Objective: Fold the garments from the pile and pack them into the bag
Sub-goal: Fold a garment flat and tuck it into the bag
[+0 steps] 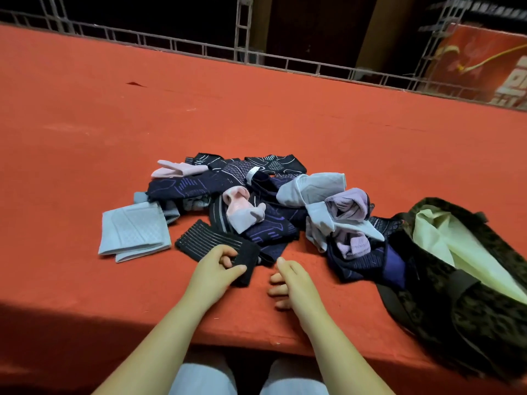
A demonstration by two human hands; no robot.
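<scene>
Where the red desk (85, 115) carries the pile (256, 201), left to right: grey folded cloth (134, 232) flat at far left, just beside the heap. Black striped garment (219, 246) at the pile's near edge, pinched in the left hand (214, 272), grip closed on its corner. Right hand (291, 283) near it, resting on the desk, fingers loosely curled, grip holding nothing. Dark bag (462, 295) at far right, mouth open, pale lining showing, touching the pile.
</scene>
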